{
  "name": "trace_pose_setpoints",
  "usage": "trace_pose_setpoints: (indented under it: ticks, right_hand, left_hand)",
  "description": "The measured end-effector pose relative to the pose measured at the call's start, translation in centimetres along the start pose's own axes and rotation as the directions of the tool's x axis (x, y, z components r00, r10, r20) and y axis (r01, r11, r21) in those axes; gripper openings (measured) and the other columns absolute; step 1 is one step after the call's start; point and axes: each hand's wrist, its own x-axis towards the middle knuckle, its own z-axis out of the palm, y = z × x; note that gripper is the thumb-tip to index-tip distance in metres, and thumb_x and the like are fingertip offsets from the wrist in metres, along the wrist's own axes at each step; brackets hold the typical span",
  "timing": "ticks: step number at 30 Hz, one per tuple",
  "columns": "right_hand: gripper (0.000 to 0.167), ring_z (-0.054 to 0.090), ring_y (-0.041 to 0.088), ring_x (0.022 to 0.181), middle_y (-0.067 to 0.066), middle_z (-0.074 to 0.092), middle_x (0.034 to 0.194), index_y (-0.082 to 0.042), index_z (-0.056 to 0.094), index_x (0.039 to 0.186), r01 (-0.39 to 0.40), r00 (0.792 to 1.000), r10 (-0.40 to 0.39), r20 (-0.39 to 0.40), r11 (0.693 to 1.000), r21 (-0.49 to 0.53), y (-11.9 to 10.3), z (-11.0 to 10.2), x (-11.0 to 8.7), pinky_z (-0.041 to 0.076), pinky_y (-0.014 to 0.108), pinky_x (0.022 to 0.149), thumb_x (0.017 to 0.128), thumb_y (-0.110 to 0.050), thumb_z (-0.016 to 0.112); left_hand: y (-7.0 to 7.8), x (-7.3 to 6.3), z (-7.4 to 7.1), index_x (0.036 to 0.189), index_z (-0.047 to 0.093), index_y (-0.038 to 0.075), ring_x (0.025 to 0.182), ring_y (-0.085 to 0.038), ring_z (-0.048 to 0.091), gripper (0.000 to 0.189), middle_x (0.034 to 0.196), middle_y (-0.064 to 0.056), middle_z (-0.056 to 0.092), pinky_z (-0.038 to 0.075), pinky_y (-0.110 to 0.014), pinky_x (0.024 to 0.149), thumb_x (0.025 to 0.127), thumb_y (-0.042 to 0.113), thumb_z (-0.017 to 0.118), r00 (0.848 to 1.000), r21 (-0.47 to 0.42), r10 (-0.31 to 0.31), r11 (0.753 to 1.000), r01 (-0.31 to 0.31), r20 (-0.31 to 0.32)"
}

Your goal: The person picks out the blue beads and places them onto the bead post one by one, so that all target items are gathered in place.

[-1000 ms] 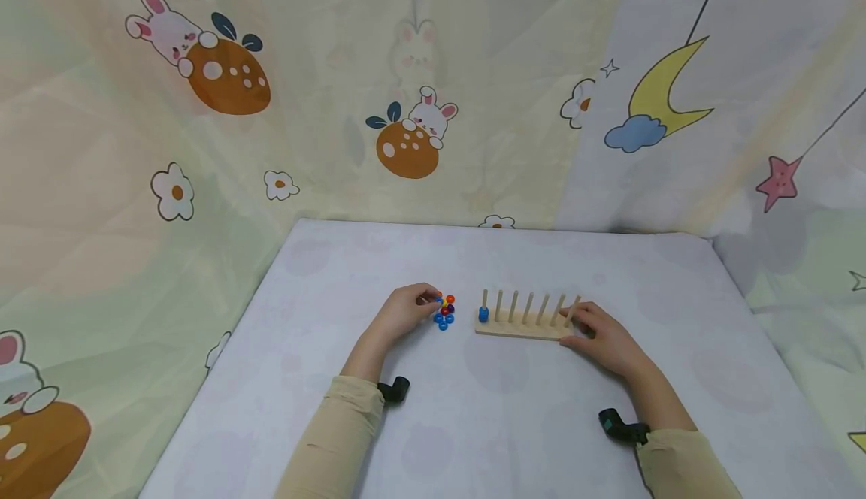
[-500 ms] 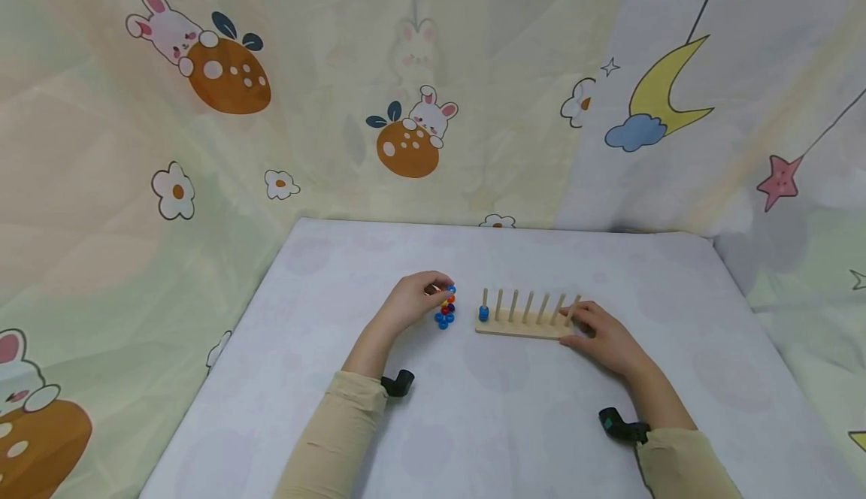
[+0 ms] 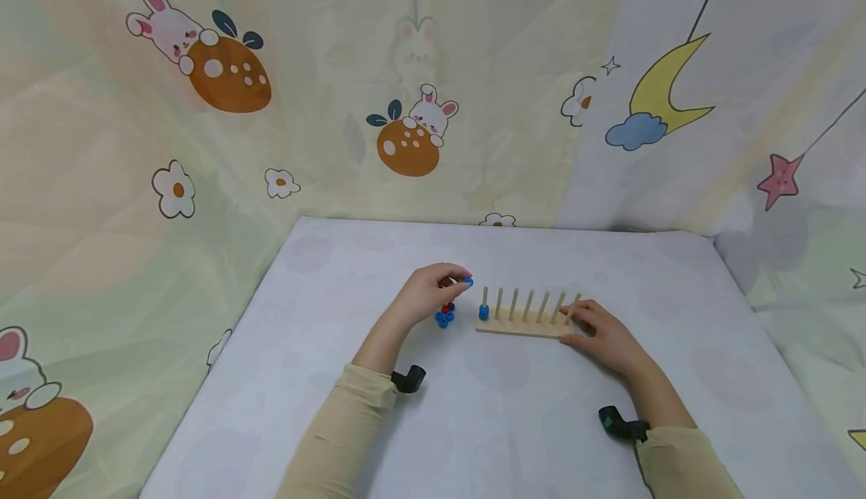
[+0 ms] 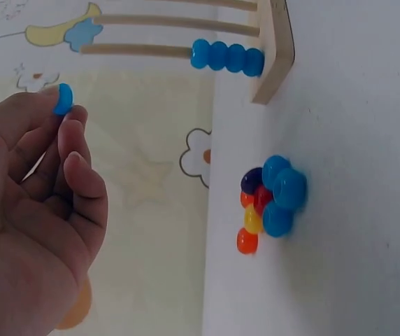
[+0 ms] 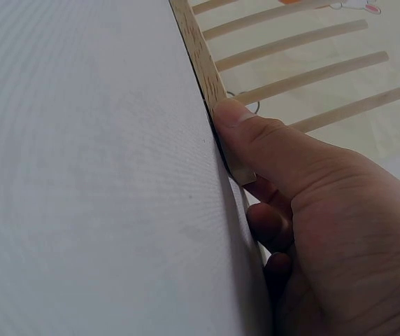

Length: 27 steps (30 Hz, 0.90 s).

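Note:
My left hand (image 3: 433,291) pinches a blue bead (image 4: 63,99) between thumb and fingertips, raised above the table just left of the wooden peg board (image 3: 514,326). Several blue beads (image 4: 228,57) are stacked on the leftmost peg; the other pegs carry none. With thumb and fingers my right hand (image 3: 598,337) grips the right end of the board's base, which lies flat on the table. Below my left hand sits a small cluster of loose beads: blue beads (image 4: 289,189), a yellow bead (image 4: 254,219), a red bead (image 4: 262,199), a dark purple bead (image 4: 252,180) and orange beads (image 4: 247,241).
A white-covered table (image 3: 501,416) lies under everything. Behind it hangs a fabric backdrop (image 3: 325,71) printed with rabbits, flowers and a moon. A black wrist camera (image 3: 409,379) sits on the left wrist, and another black camera (image 3: 621,425) on the right.
My left hand has lifted a blue bead out of the cluster and carried it up and right, toward the leftmost peg. The right hand and the board have stayed in place.

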Motion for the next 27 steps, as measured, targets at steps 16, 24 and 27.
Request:
trace_pose_setpoints:
  ticks: [16, 24, 27]
  right_hand:
    - [0.057, 0.047, 0.014, 0.093, -0.002, 0.056, 0.117, -0.019, 0.062, 0.131, 0.005, 1.000, -0.005, 0.006, 1.000, -0.007, 0.2, 0.1, 0.0, 0.041, 0.032, 0.079, 0.085, -0.051, 0.072]
    - [0.056, 0.046, 0.014, 0.091, -0.002, 0.056, 0.115, -0.018, 0.063, 0.131, 0.013, 1.000, -0.013, -0.004, 1.000, -0.008, 0.0, 0.0, -0.1, 0.039, 0.031, 0.077, 0.086, -0.050, 0.072]
    - [0.056, 0.046, 0.014, 0.092, -0.002, 0.056, 0.116, -0.018, 0.062, 0.131, 0.014, 1.000, -0.014, -0.003, 1.000, -0.010, 0.0, -0.1, -0.1, 0.040, 0.031, 0.078, 0.086, -0.051, 0.072]
  left_hand:
    - [1.1, 0.5, 2.1, 0.116, 0.069, 0.032, 0.094, -0.008, 0.061, 0.023, 0.106, 0.014, 0.067, 0.053, -0.028, 0.076, 0.095, 0.041, 0.064, 0.998, -0.025, 0.060, 0.998, -0.059, 0.023]
    - [1.0, 0.5, 2.5, 0.119, 0.069, 0.025, 0.094, -0.009, 0.061, 0.028, 0.108, 0.012, 0.067, 0.052, -0.027, 0.076, 0.096, 0.040, 0.064, 0.998, -0.031, 0.060, 0.998, -0.059, 0.030]
    - [0.8, 0.5, 2.7, 0.117, 0.069, 0.029, 0.094, -0.008, 0.061, 0.025, 0.107, 0.012, 0.067, 0.052, -0.028, 0.076, 0.095, 0.040, 0.065, 0.998, -0.031, 0.045, 0.999, -0.044, 0.034]
